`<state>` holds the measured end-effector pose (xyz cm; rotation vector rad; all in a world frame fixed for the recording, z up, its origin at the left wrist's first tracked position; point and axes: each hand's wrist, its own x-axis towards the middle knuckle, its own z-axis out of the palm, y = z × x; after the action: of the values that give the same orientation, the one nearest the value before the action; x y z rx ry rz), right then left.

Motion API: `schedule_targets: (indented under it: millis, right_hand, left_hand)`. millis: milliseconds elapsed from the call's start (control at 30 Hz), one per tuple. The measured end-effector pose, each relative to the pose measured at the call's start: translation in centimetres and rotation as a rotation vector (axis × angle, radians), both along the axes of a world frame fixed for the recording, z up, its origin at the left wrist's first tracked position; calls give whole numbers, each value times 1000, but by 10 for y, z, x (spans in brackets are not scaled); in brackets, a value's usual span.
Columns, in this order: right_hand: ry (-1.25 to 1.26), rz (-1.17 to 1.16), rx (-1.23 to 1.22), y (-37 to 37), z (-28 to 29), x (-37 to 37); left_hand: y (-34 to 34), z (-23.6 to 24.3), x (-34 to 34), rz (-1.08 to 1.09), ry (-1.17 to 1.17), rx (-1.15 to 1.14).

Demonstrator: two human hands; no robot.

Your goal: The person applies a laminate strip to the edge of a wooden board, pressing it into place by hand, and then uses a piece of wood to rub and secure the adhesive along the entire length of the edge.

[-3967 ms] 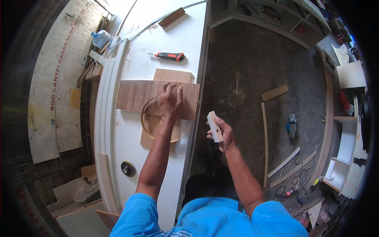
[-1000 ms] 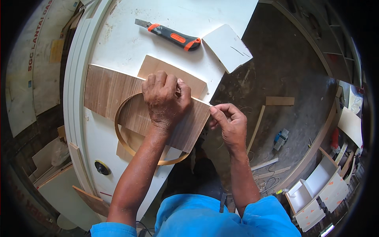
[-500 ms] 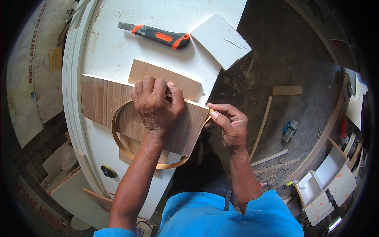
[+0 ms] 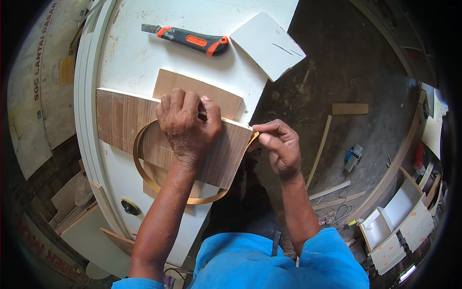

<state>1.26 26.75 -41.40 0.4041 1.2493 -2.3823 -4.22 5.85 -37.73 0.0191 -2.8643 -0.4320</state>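
Surface (image 4: 125, 58) gives onto floor (image 4: 284, 103) at right edge; right hand (image 4: 281, 147), earlier holding a block, pinches strip (image 4: 253, 138); left hand (image 4: 189, 123) clamps board (image 4: 221, 159).

Curled tan strip (image 4: 208, 199) partly over wood-grain board (image 4: 221, 159)

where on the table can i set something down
White tabletop shows bare between the utility knife and wood-grain board, left of the tan panel; a smaller patch lies between the board's lower edge and the black disc. It is crowded around the left hand, with board, panel and looped strip, and right of the knife, at the white offcut.
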Motion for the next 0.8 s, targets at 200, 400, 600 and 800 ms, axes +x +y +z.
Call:
schedule_targets:
  millis: [200,400,600,800]
  right_hand:
    - [-33,-34,-172,4,0,-5]
    - [-81,17,-6,3,0,-5]
    - [-116,-5,-221,10,-13,-2]
    - [-100,21,-329,15,-20,1]
  left_hand:
    - [1,2,0,11,1,-2]
    - [0,1,0,13,-7,-6]
    - [0,-2,0,7,9,-21]
    - [0,-1,0,7,-10,-16]
